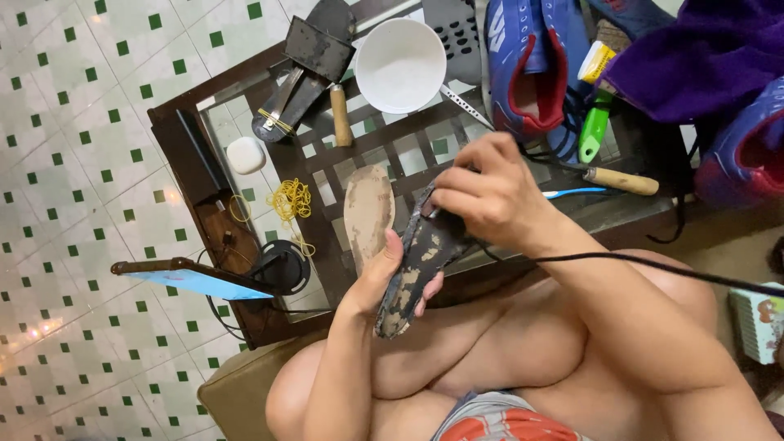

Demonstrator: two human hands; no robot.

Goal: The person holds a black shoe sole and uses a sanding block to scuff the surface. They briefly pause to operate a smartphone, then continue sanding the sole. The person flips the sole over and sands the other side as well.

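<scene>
My left hand (384, 273) grips a dark, worn shoe insole (412, 269) from below, holding it tilted over my lap. My right hand (486, 196) is closed over the insole's upper end, pressing a small tool there; the tool is mostly hidden under my fingers. A black cord (653, 265) runs from under my right hand across my forearm to the right. A second, tan insole (367, 212) lies flat on the glass table (245, 77) just left of my hands.
The table also holds a white bowl (400, 64), a blue and red shoe (531, 65), a wooden-handled tool (621, 181), a green-handled tool (594, 131), yellow rubber bands (291, 200), a white bar (246, 155), metal scrapers (306, 69). A phone on a stand (196, 279) sits left.
</scene>
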